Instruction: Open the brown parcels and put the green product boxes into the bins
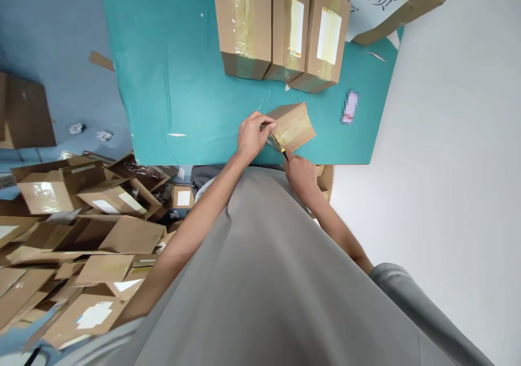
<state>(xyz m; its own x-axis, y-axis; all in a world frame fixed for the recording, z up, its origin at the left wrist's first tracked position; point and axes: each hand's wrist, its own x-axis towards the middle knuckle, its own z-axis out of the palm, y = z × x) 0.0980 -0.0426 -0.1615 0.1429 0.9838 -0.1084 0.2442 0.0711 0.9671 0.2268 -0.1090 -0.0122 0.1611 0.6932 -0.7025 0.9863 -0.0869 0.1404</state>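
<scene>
A small taped cardboard box (291, 128) lies tilted at the near side of the teal table. My left hand (253, 135) grips its left end, thumb and fingers closed at the edge. In my right hand (300, 173) is a box cutter (284, 152) with a black and yellow body, its tip at the box's near left edge. My palm hides most of the cutter's handle. Beyond the small box, three larger taped boxes stand side by side: a left one (244, 30), a middle one (290, 30) and a right one (328, 38).
The teal table (183, 95) ends close to my body. An open carton (407, 16) with a handwritten sheet stands at the far right corner, and a blurred pinkish item (350, 107) lies nearer. Opened cardboard boxes (97, 236) are heaped on the floor at left.
</scene>
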